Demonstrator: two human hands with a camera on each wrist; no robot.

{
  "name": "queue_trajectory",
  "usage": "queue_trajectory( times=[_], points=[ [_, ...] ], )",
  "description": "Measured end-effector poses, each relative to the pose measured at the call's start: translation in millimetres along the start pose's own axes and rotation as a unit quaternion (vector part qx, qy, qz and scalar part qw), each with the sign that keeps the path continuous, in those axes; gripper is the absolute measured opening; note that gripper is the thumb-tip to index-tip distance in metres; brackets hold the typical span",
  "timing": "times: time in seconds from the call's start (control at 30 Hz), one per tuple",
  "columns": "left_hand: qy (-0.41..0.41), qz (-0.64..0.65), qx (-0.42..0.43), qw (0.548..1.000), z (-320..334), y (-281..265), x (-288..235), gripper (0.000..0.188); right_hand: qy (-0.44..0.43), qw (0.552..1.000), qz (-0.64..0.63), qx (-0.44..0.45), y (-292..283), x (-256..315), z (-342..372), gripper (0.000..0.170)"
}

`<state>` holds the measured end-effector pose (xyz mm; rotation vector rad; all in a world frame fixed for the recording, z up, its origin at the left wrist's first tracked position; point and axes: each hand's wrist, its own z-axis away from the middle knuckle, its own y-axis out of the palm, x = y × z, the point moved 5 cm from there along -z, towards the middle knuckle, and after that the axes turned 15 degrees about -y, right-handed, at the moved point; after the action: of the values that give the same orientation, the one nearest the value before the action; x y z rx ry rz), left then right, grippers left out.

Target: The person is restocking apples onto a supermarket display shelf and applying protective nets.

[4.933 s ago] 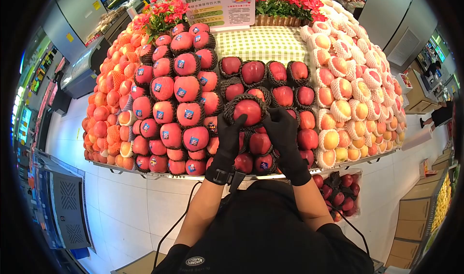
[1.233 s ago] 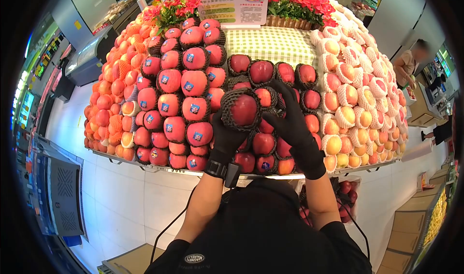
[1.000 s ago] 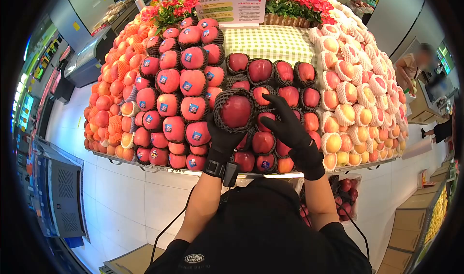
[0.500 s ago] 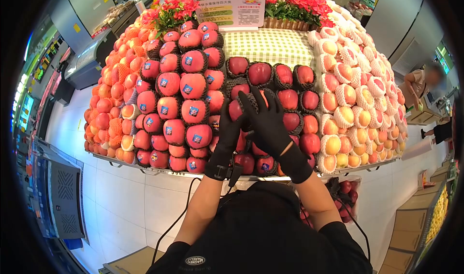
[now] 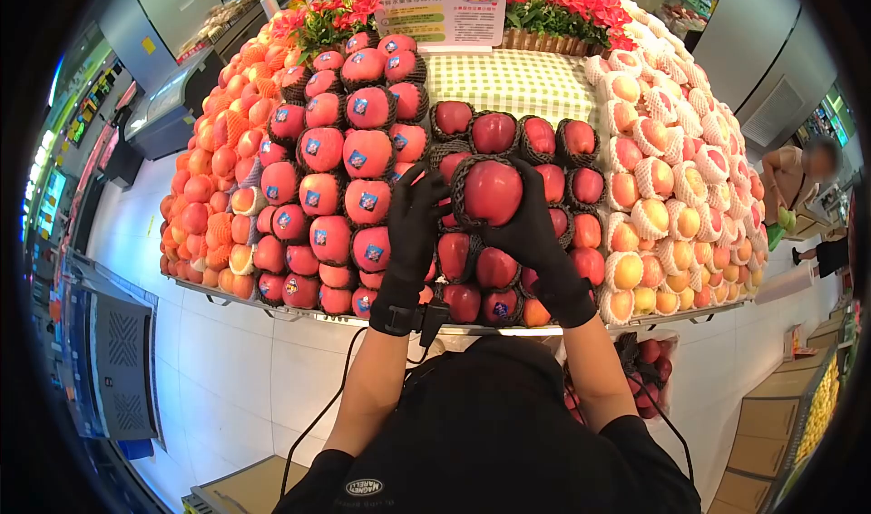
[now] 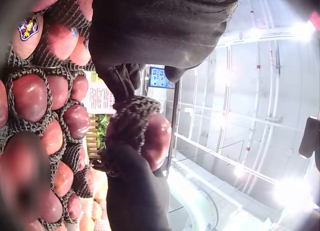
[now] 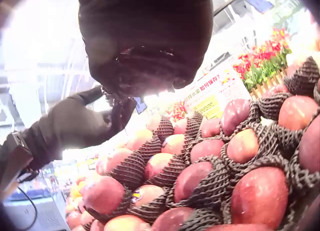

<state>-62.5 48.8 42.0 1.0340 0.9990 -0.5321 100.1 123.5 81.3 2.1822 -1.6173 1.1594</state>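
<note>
- Many orange-red fruits [image 5: 197,187], some of them netted, fill the far left of the display stand [image 5: 508,332] I'm watching from afar.
- Next come columns of red apples [image 5: 322,149], most with blue stickers [image 5: 357,159] facing me.
- My left grip [image 5: 415,228], a black-gloved hand, is just left of the held fruit; its fingers are loose and apart, and in the left wrist view I see one touching the netting.
- Behind, a white information sign [image 5: 445,10] printed in Chinese stands between clumps of red flowers [image 5: 567,10].
- At centre, the dark red apple [image 5: 493,193] is raised over the stacked dark apples [image 5: 497,267], its left side tucked into a black foam net [image 5: 459,192], its near face bare.
- My right grip [image 5: 537,233], gloved too, is clamped on that apple from the right and below.
- A green-and-white checked cloth [image 5: 508,83] shows beyond the top row of stacked dark apples.
- White-netted pale fruits [image 5: 653,178] slope down the right side.
- At far right, I make out a person [image 5: 785,174] holding something green [image 5: 777,234].
</note>
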Motion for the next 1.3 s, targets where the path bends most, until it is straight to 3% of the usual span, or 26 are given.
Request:
queue_trajectory(
  times=[0.03, 0.13, 0.23, 0.27, 0.3, 0.37, 0.47, 0.53, 0.63, 0.73, 0.83, 0.9, 0.97, 1.07, 1.1, 1.17, 1.2, 1.27, 1.3],
  points=[
    [0.0, 0.01, -0.006, 1.0, -1, -1, 0, 0.042, -0.005, 1.0, -0.005, -0.008, 0, 0, 1, 0.088],
    [-0.123, 0.199, 0.163, 0.958, 3, 22, 15, 0.039, -0.02, 0.999, -0.029, -0.025, -2, 8, 1, 0.093],
    [-0.167, 0.305, 0.205, 0.915, 17, 43, 18, 0.046, -0.032, 0.998, -0.043, -0.017, -1, 19, 1, 0.094],
    [-0.074, 0.129, 0.165, 0.975, 19, 41, 11, 0.051, -0.035, 0.999, -0.027, -0.011, 2, 15, 4, 0.094],
    [0.023, -0.053, 0.119, 0.991, 23, 42, 2, 0.058, -0.039, 0.999, -0.011, -0.004, 4, 13, 5, 0.093],
    [0.115, -0.225, 0.08, 0.964, 28, 47, -6, 0.065, -0.035, 0.999, -0.012, 0.004, 4, 14, 5, 0.094],
    [0.123, -0.246, 0.086, 0.957, 30, 47, -9, 0.072, -0.076, 0.995, 0.009, 0.06, 0, 30, -7, 0.097],
    [0.154, -0.317, 0.045, 0.935, 33, 44, -10, 0.079, -0.101, 0.989, 0.061, 0.089, -4, 33, -9, 0.1],
    [0.112, -0.281, 0.051, 0.952, 29, 38, -1, 0.089, -0.122, 0.971, 0.166, 0.118, -5, 33, -9, 0.105],
    [0.158, -0.309, 0.054, 0.936, 26, 36, 12, 0.08, -0.14, 0.956, 0.192, 0.17, 1, 35, -15, 0.105],
    [0.061, -0.155, 0.097, 0.981, 22, 37, 23, 0.072, -0.121, 0.963, 0.156, 0.184, 10, 26, -15, 0.1],
    [0.051, -0.09, 0.13, 0.986, 27, 42, 16, 0.066, -0.116, 0.964, 0.155, 0.183, 13, 25, -14, 0.096],
    [0.053, -0.079, 0.138, 0.986, 28, 42, 13, 0.061, -0.104, 0.965, 0.151, 0.188, 15, 24, -16, 0.094],
    [0.083, -0.194, 0.093, 0.973, 28, 38, 8, 0.055, -0.125, 0.965, 0.128, 0.189, 15, 25, -21, 0.093],
    [0.097, -0.265, 0.064, 0.957, 32, 40, 2, 0.052, -0.139, 0.965, 0.118, 0.188, 15, 25, -25, 0.093],
    [0.189, -0.49, 0.011, 0.851, 34, 43, -2, 0.048, -0.149, 0.962, 0.135, 0.183, 15, 19, -29, 0.094],
    [0.257, -0.629, -0.015, 0.734, 30, 41, 3, 0.047, -0.155, 0.961, 0.143, 0.182, 16, 15, -32, 0.094],
    [0.328, -0.767, -0.04, 0.55, 26, 31, 16, 0.044, -0.151, 0.956, 0.168, 0.186, 16, 3, -41, 0.092],
    [0.34, -0.789, -0.04, 0.51, 25, 24, 21, 0.044, -0.149, 0.954, 0.18, 0.187, 16, -4, -47, 0.091]
  ],
)
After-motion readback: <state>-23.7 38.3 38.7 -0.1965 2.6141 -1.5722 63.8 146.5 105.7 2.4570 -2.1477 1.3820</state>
